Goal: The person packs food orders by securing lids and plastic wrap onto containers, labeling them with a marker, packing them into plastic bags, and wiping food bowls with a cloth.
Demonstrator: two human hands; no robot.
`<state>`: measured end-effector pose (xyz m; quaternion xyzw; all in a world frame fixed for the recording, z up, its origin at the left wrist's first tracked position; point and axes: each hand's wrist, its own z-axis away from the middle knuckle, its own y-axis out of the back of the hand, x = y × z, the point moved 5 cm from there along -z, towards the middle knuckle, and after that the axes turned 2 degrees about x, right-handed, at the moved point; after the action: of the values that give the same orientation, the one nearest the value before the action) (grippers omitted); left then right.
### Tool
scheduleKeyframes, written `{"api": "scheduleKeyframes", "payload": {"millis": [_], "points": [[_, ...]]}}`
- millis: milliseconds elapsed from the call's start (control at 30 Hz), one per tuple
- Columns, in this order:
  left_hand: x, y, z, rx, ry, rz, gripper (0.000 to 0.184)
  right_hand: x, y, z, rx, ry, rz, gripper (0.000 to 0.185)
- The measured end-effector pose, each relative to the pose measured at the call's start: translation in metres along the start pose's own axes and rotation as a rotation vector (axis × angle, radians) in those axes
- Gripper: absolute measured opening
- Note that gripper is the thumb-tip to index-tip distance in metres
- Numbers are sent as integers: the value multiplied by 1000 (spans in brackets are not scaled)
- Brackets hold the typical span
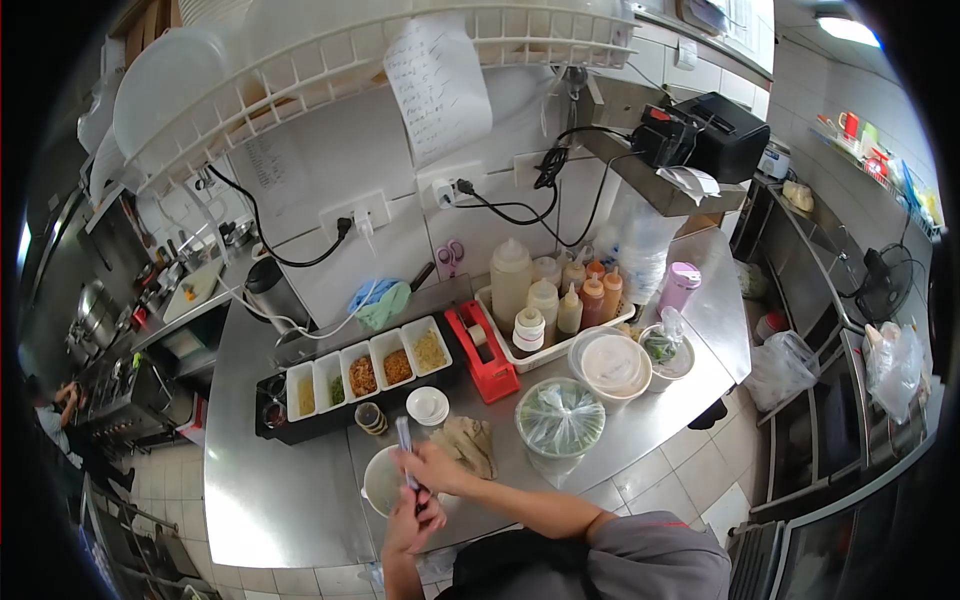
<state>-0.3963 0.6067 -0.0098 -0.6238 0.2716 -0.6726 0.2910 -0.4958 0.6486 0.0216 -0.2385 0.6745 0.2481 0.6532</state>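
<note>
My right hand (436, 468) is closed around a slim, greyish tool (403, 433) whose upper end sticks up past my fingers. Its exact kind is unclear. Just below, my left hand (412, 524) has its fingers curled at the lower end, where something dark shows between them. Both hands are over the right side of a white bowl (377, 482), partly covering it. A beige cloth (466, 446) lies crumpled beside my right hand. Behind are a small white dish (428, 405) and a small jar (371, 418).
A black holder carries several white tubs of toppings (362, 375). Right of it stand a red tape dispenser (482, 350) and a tray of squeeze bottles (570, 310). A plastic-covered tub of greens (560, 418) is near my right arm. A wire rack (330, 50) hangs overhead. Another person (62, 425) stands far left.
</note>
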Motion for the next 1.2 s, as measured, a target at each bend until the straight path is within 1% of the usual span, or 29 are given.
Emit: {"api": "scheduleKeyframes", "payload": {"millis": [33, 67, 100, 133, 167, 200, 233, 267, 300, 367, 400, 500, 533, 567, 600, 633, 667, 733, 767, 800, 833, 900, 1000, 1033, 1200], "points": [[2, -6, 5, -173, 75, 278, 39, -6, 8, -9, 69, -5, -135, 34], [4, -5, 9, -153, 45, 214, 38, -16, 22, -23, 139, -7, -271, 34], [10, 7, 10, 59, -95, -89, 37, -19, 31, -33, 211, -10, -412, 34], [19, 18, 15, 270, -235, -396, 37, -14, 31, -45, 201, 17, -509, 27], [33, 25, 20, 476, -383, -703, 37, -8, 27, -44, 174, 82, -395, 23], [45, 26, 26, 719, -449, -1015, 35, -18, 22, -33, 146, 146, -274, 19], [47, 28, 26, 838, -461, -1176, 36, -19, 16, -24, 114, 204, -147, 16], [48, 32, 27, 964, -468, -1336, 37, 10, 4, -26, 69, 243, -301, 14], [48, 35, 27, 1094, -476, -1493, 39, 21, -2, -21, 36, 264, -286, 15], [46, 41, 28, 1100, -640, -1537, 40, 33, -13, -14, -32, 297, -264, 15], [43, 43, 30, 1106, -715, -1557, 41, 33, -13, -10, -57, 317, -128, 18], [40, 76, 36, 1164, -529, -1466, 39, 34, -13, -6, -82, 360, -39, 19], [39, 86, 36, 1090, -542, -1306, 38, 24, -11, -3, -123, 376, -75, 18], [38, 92, 33, 1029, -551, -1147, 37, 40, -14, -11, -126, 377, -160, 18], [36, 95, 34, 1020, -551, -1089, 36, 42, -13, -16, -138, 375, -166, 17], [34, 99, 35, 1017, -549, -1036, 34, 51, -14, -20, -133, 283, -212, 18], [32, 97, 36, 995, -599, -1018, 31, 48, -14, -19, -111, 200, -198, 17], [30, 97, 39, 1022, -585, -950, 26, 34, -13, -16, -98, 189, -111, 16], [31, 94, 41, 1038, -576, -915, 25, 34, -17, -17, -118, 114, -135, 16], [33, 90, 42, 1044, -591, -962, 23, 28, -19, -16, -80, 108, -97, 17], [34, 87, 43, 1038, -610, -1004, 20, 30, -22, -15, -101, 87, -54, 17], [31, 95, 42, 1014, -598, -902, 18, 32, -23, -16, -127, 67, 53, 18], [25, 101, 41, 967, -595, -713, 16, 32, -25, -14, -198, 0, 126, 19], [23, 101, 42, 952, -593, -649, 15, 32, -26, -13, -209, 0, 124, 19], [20, 99, 42, 979, -631, -605, 12, 27, -32, -13, -244, 64, 169, 20]]}}
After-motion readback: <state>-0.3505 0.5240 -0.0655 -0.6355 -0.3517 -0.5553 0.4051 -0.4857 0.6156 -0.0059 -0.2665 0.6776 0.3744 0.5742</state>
